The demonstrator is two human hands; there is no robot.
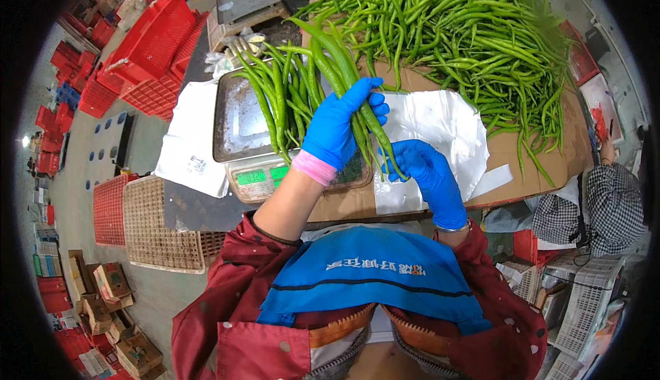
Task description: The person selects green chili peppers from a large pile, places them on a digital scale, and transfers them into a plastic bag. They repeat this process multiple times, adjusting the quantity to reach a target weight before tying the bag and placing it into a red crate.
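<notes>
My left hand point(337, 125), in a blue glove, is closed around a bunch of long green peppers point(340, 57), held slanting above a digital scale. My blue-gloved right hand point(423, 167) is just right of it, fingers curled at the lower tips of that bunch; what exactly they grip I cannot make out. More peppers point(271, 98) lie on the scale's metal tray point(230, 129), partly hidden by my left hand, with its green display lit below. A white sheet point(454, 125) lies under my right hand, on cardboard point(522, 174).
A large pepper pile point(467, 29) covers the back right. A white bag point(185, 146) lies left of the scale, another scale point(249, 2) behind it. Red crates point(144, 43) and pale plastic grids point(158, 222) stand left. Another person's checked sleeve point(612, 208) is at the right.
</notes>
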